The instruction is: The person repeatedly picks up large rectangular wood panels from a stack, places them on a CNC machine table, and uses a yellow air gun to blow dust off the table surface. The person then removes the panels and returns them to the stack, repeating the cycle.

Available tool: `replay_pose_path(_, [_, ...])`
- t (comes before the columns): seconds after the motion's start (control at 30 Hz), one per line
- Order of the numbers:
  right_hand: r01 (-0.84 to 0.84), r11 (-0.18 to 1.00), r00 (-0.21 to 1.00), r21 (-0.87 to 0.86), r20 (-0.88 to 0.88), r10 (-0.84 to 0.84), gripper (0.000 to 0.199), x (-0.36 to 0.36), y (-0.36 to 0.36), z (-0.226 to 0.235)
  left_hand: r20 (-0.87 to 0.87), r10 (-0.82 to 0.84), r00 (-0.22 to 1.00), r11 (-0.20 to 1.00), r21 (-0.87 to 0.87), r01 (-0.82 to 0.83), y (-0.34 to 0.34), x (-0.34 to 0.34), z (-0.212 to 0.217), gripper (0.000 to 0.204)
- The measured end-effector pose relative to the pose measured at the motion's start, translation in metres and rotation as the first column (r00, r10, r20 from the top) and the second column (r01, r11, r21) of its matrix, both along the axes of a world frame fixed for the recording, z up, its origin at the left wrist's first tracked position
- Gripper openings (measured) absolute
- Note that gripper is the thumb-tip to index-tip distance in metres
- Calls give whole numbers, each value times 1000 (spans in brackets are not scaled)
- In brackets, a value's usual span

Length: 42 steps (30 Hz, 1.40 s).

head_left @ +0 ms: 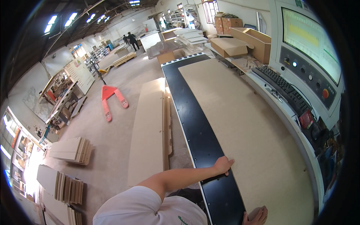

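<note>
A long, flat tan board [247, 116] lies on a black-topped machine table [200, 138] in front of me. My left hand [224, 165] is closed at the board's near-side edge, its thumb over the top face and its fingers curled down by the black surface. Closer to the lower rim of the picture, my right hand [256, 216] grips the same edge. Its fingers lie on the top face and its thumb is against the side. The right forearm is out of the picture.
At right stands a control cabinet with a lit screen [309, 41], a red button [325, 93] and a keyboard [283, 88]. Left of the table is a stack of long panels [148, 127]. Beyond are a red pallet jack [112, 97], panel stacks [69, 150], cartons [230, 47] and two distant people [132, 41].
</note>
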State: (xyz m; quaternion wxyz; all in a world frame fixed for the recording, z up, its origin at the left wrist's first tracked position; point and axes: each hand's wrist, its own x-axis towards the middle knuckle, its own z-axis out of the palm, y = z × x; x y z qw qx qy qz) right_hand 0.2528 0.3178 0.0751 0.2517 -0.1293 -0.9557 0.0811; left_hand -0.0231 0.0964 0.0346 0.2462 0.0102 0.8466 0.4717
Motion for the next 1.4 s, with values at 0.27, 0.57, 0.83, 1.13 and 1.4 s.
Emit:
replay_pose_path(0.27, [-11, 999, 999, -40, 30, 12, 66, 2, -7, 5, 51, 59, 997, 984, 166, -67, -4, 0, -9, 48])
replay_pose_path(0.57, [341, 929, 939, 143, -99, -330, 39, 96, -50, 15, 48, 107, 993, 957, 264, -116, -11, 12, -11, 39])
replay_pose_path(0.83, [561, 827, 827, -41, -9, -562, 38, 124, -68, 14, -71, -47, 996, 961, 269, 64, -25, 25, -2, 47])
replay_pose_path(1.13, [591, 782, 805, -197, 85, -587, 37, 119, -72, 11, -449, -282, 848, 916, 137, 378, -40, 33, -26, 47])
replay_pose_path(1.4, [638, 685, 760, -352, 147, -633, 36, 127, -74, 8, -555, -77, 829, 983, 95, 155, -79, 0, -30, 25])
